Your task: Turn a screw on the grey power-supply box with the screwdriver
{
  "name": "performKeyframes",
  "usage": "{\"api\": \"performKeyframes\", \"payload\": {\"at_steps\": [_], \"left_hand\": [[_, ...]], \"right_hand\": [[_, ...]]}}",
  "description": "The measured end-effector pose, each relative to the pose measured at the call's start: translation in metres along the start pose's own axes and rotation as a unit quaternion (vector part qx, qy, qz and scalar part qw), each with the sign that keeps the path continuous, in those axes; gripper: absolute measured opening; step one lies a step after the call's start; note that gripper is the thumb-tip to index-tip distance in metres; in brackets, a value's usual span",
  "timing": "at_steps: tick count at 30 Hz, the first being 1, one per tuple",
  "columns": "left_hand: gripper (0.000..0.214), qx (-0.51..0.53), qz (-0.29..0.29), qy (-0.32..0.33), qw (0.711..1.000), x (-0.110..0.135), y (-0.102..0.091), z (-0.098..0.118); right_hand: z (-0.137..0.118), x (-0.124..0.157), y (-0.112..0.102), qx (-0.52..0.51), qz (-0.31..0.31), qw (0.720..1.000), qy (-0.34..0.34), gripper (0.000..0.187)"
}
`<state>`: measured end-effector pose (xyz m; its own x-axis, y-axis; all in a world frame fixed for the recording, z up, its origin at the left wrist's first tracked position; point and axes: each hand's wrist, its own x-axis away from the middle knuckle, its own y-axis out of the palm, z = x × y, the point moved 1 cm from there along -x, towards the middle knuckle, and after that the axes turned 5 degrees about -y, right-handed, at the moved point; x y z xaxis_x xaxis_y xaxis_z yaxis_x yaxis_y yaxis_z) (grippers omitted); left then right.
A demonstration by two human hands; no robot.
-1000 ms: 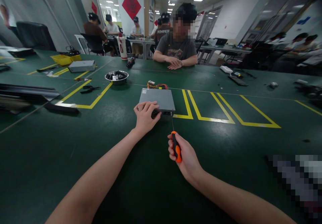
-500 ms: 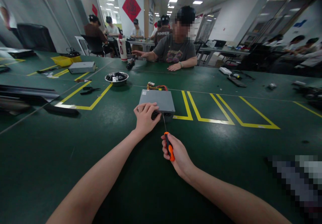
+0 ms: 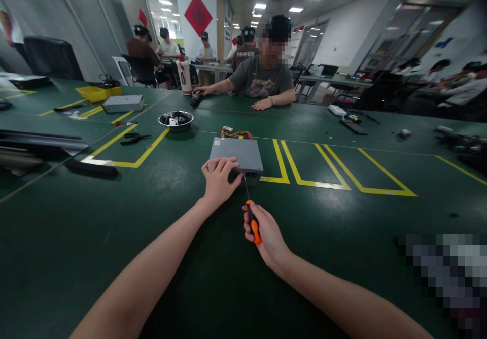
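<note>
A grey metal computer power supply point(image 3: 238, 151) lies on the green table, its bundle of coloured cables point(image 3: 238, 133) at the far side. My left hand point(image 3: 219, 179) grips its near left part, fingers over the top and thumb at the front face. In my right hand point(image 3: 264, 230) is a screwdriver point(image 3: 253, 225) with an orange and black handle, fingers wrapped round it. Its shaft points up and away, and the tip meets the front face of the power supply close to my left thumb. The exact spot under the tip is too small to make out.
Left of the power supply stands a metal bowl point(image 3: 175, 119) with dark parts inside. Black pliers-like tools point(image 3: 135, 138), a grey box point(image 3: 124, 103) and a yellow tray point(image 3: 99, 93) lie farther left. Across the table sits a person point(image 3: 262, 77) near a white bottle point(image 3: 183, 77).
The view has shifted slightly. My hands, the screwdriver and the power supply keep nearly the same arrangement. The person opposite has moved a hand down to the dark object beside the bottle.
</note>
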<state>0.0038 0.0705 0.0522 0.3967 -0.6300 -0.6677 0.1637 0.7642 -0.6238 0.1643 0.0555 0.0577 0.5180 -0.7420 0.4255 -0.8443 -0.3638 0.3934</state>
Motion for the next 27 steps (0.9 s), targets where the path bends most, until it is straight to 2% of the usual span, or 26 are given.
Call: {"api": "performKeyframes", "payload": {"at_steps": [6, 15, 22, 27], "left_hand": [[0.018, -0.004, 0.000, 0.000, 1.000, 0.000, 0.000, 0.001], [0.017, -0.024, 0.010, 0.018, 0.999, 0.000, -0.001, 0.001], [0.017, -0.026, -0.014, 0.072, 0.997, 0.000, -0.004, 0.002], [0.020, -0.033, -0.019, 0.079, 0.996, 0.000, -0.005, 0.001]], "right_hand": [[0.001, -0.002, -0.001, -0.013, 0.005, 1.000, 0.004, 0.018], [-0.007, 0.008, 0.017, -0.049, 0.012, 0.999, 0.016, 0.009], [0.001, 0.000, 0.006, -0.049, 0.009, 0.997, 0.052, 0.022], [0.003, -0.002, 0.001, -0.079, 0.016, 0.996, 0.035, 0.014]]}}
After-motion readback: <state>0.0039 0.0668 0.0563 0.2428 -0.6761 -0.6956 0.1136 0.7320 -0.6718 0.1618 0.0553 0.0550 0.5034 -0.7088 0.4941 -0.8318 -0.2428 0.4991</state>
